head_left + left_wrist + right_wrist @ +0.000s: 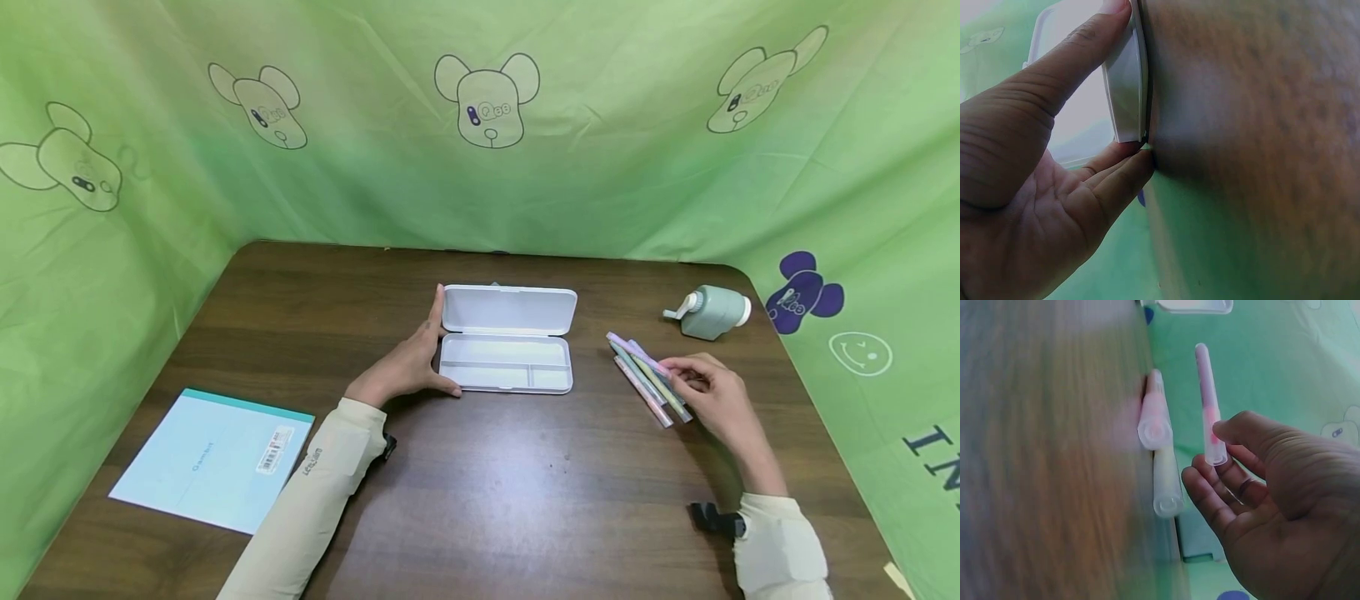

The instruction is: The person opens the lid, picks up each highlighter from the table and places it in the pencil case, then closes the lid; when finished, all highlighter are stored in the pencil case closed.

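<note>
A white pencil case (510,310) stands open at the middle of the table, its lid tilted back and its tray divided into compartments. My left hand (401,362) holds the case's left end, thumb at the front edge and fingers by the back, as the left wrist view also shows. To the right, my right hand (716,392) pinches a pink-purple highlighter pen (1205,381) near one end between thumb and fingers, raised off the table in the right wrist view. Beneath it lie several more pens, among them a pink pen (642,392) and a yellow pen (1166,481).
A grey-green bottle-shaped item (716,312) with a white spout lies at the back right. At the left lies a light blue notebook (213,458) with a barcode label. Green printed cloth (375,192) hangs around the brown table (495,500).
</note>
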A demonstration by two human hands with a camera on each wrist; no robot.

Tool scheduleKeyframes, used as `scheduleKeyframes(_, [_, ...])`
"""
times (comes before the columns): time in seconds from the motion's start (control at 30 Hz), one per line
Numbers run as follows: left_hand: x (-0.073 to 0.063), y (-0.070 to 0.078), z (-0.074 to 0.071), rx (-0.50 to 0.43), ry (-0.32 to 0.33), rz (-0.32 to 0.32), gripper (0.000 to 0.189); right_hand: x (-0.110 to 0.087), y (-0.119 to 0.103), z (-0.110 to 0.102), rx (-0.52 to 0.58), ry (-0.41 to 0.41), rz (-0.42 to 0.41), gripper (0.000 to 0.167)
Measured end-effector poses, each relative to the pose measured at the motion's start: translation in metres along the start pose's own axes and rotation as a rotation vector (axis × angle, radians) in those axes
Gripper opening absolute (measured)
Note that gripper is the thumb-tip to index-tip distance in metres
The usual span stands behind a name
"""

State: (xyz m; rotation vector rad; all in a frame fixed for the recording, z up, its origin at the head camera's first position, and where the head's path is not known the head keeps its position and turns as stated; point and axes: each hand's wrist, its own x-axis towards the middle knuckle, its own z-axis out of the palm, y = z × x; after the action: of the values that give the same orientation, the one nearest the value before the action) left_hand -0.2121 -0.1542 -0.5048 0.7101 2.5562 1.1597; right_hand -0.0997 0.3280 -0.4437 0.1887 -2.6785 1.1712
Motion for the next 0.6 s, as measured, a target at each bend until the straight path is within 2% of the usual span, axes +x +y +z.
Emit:
scheduleKeyframes(0.17, [-0.001,0.003,0.0,-0.004,-0.003,-0.005,0.173,0.006,-0.007,0.011,0.034,-0.011,-0.052,0.015])
scheduleKeyframes(0.23, [-0.008,0.024,-0.007,0.0,-0.017,-0.022,0.171,0.009,-0.01,0.016,0.04,-0.021,-0.065,0.015])
scheduleKeyframes(0.4, [-0.022,0.056,-0.018,0.025,-0.032,-0.029,0.165,0.019,-0.019,0.027,0.059,-0.066,-0.083,0.014])
scheduleKeyframes(0.47, [-0.019,0.045,-0.015,0.02,-0.019,-0.022,0.166,0.022,-0.023,0.03,0.068,-0.083,-0.084,0.013])
scheduleKeyframes(0.5, [-0.023,0.052,-0.016,0.023,-0.027,-0.025,0.165,0.024,-0.023,0.031,0.07,-0.088,-0.084,0.013])
scheduleKeyframes(0.6, [-0.018,0.041,-0.012,0.003,-0.025,-0.037,0.167,0.026,-0.025,0.035,0.068,-0.094,-0.089,0.012])
